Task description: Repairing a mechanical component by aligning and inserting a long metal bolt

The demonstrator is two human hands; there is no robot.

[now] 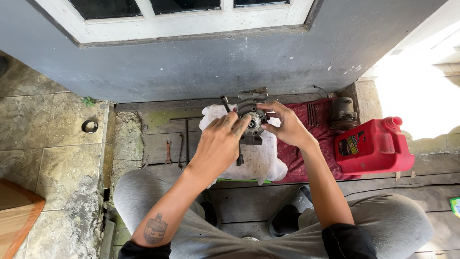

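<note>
Nearest the camera, the person sits on the wooden floor (pixel 249 201) with knees in grey trousers spread wide and dark sandals between them. Both forearms reach forward to a small grey metal engine part (pixel 252 115), which stands upright on a white cloth (pixel 258 160) spread near the middle of the boards, close to the wall.

The left hand (pixel 218 144) lies against the part's left side, its fingers (pixel 238 125) pressed together on the casting and steadying it. The right hand (pixel 287 125) comes in from the right, with its fingers (pixel 270 109) pinched at the round fitting on the part's face; what they pinch is too small to tell.

The work looks to be in the middle: the part is off whatever machine it belongs to, and loose pieces lie about. Two spanners (pixel 168 152) rest on the boards left of the cloth. A red cloth (pixel 316 139) to the right carries a few thin rods, with a round metal housing (pixel 343 114) at its far corner and a red fuel can (pixel 373 146) beside it. A black ring (pixel 89 126) sits on the tiled floor at far left. Beyond all this rises the grey wall (pixel 191 62).
</note>
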